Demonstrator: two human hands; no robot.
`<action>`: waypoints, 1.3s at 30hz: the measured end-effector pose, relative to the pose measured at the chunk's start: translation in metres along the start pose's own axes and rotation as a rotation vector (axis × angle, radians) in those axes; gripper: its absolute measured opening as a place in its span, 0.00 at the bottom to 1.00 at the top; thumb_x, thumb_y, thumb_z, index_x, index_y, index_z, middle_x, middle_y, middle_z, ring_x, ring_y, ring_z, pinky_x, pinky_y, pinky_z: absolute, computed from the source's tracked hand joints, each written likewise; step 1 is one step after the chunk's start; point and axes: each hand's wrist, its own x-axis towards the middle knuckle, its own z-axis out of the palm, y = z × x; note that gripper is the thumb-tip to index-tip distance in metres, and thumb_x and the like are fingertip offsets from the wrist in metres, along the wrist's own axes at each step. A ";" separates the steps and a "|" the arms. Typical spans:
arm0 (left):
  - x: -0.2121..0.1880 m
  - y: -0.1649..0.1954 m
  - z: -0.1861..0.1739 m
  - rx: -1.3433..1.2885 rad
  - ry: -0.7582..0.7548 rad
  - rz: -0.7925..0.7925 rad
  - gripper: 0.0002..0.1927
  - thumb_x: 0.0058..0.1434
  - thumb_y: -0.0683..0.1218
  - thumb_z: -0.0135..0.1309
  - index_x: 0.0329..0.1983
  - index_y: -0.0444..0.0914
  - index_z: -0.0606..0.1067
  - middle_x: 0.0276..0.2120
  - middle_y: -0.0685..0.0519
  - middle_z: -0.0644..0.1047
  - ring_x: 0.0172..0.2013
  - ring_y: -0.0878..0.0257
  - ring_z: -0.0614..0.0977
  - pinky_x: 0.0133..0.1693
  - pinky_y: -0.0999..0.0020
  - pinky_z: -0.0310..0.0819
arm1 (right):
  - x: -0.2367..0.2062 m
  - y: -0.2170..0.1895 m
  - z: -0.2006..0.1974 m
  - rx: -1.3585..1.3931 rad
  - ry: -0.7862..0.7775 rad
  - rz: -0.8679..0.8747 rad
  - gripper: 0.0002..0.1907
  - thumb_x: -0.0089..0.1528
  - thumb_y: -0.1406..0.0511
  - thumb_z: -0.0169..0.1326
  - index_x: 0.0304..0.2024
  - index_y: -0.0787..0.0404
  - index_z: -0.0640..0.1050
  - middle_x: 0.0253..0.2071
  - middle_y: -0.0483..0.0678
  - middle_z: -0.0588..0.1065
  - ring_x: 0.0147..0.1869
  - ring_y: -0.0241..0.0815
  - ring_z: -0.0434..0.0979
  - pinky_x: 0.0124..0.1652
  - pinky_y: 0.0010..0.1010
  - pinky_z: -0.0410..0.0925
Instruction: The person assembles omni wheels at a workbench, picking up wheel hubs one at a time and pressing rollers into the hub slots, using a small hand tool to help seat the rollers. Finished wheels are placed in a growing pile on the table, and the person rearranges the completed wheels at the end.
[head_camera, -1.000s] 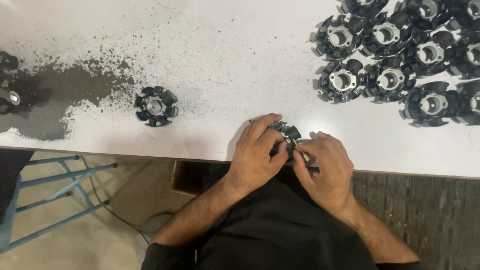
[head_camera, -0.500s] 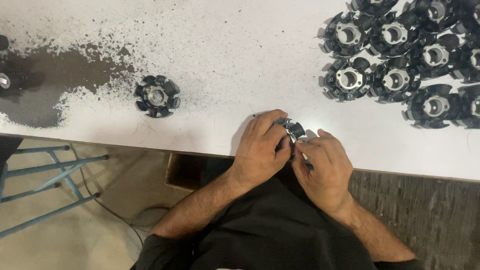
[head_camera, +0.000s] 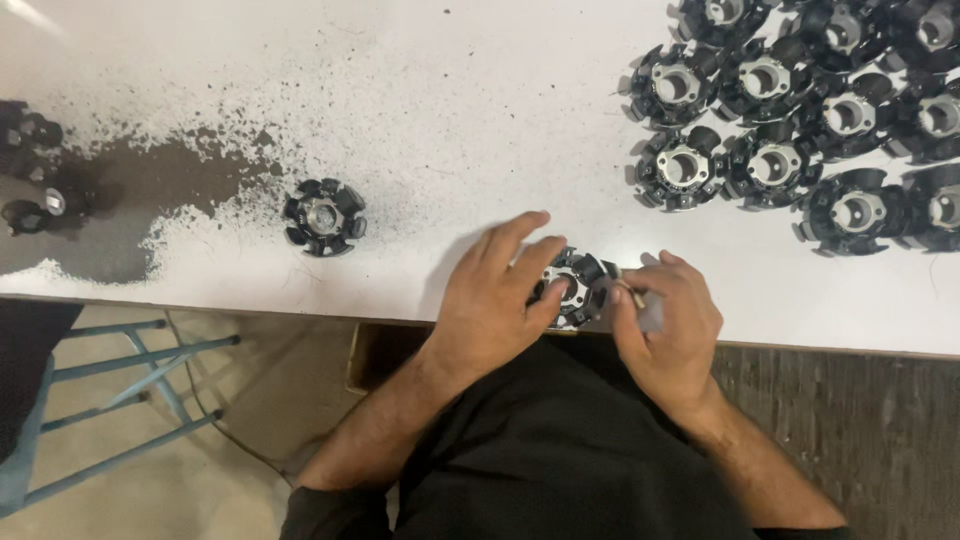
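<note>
At the near edge of the white table (head_camera: 480, 120), my left hand (head_camera: 495, 300) holds a black round toothed part with a metal hub (head_camera: 578, 285) down on the surface, thumb on its hub. My right hand (head_camera: 668, 325) is closed around a small slim tool whose tip meets the part's right side. Both forearms reach up from my dark shirt below the table edge.
One identical black toothed part (head_camera: 324, 216) lies alone to the left. Several more (head_camera: 790, 130) are crowded at the top right. Dark powder and a worn grey patch (head_camera: 130, 200) cover the table's left end, with small dark pieces (head_camera: 30, 212) there. A blue metal frame (head_camera: 110, 380) stands below left.
My left hand's fingers have spread out flatter over the part, exposing its hub. The right hand stays at the part's right side with the tool.
</note>
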 end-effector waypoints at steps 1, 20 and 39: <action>0.003 0.003 0.006 0.034 -0.031 0.010 0.18 0.59 0.45 0.63 0.51 0.34 0.77 0.57 0.45 0.73 0.53 0.50 0.80 0.52 0.57 0.78 | 0.001 0.000 0.002 0.009 -0.009 -0.007 0.10 0.63 0.74 0.61 0.44 0.65 0.74 0.39 0.52 0.77 0.44 0.52 0.80 0.62 0.50 0.72; 0.022 0.025 0.002 -0.020 -0.259 0.011 0.12 0.61 0.40 0.59 0.46 0.33 0.74 0.51 0.47 0.76 0.43 0.51 0.82 0.44 0.59 0.80 | 0.007 0.006 -0.005 0.017 -0.037 -0.026 0.12 0.58 0.72 0.63 0.42 0.62 0.76 0.40 0.51 0.77 0.48 0.54 0.78 0.64 0.54 0.68; -0.008 0.009 0.020 -0.040 -0.151 -0.079 0.12 0.56 0.37 0.57 0.43 0.32 0.71 0.47 0.46 0.75 0.40 0.53 0.82 0.37 0.63 0.81 | -0.009 0.009 0.011 0.065 -0.039 -0.158 0.16 0.53 0.73 0.67 0.41 0.60 0.76 0.39 0.48 0.76 0.53 0.50 0.77 0.66 0.56 0.63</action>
